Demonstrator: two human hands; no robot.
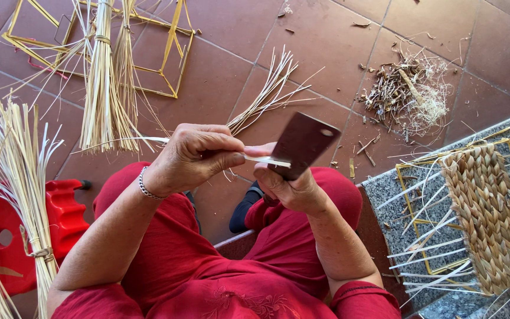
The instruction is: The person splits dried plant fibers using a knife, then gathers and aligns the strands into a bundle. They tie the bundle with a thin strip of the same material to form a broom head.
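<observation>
My left hand (199,155) pinches a thin pale reed strip (264,159) between thumb and fingers; the strip's long tail trails off to the left. My right hand (293,189) grips a dark rectangular blade (303,143) with a small hole near its top corner. The blade's edge rests on the strip just right of my left thumb. Both hands are held above my knees, which are covered in red cloth. A metal bracelet circles my left wrist.
Tied reed bundles (104,88) and yellow wire frames (166,59) lie on the red tile floor. More reeds (19,177) stand left by a red plastic stool (63,215). A half-woven panel (491,218) sits on a granite ledge (385,195). Scraps (405,91) lie upper right.
</observation>
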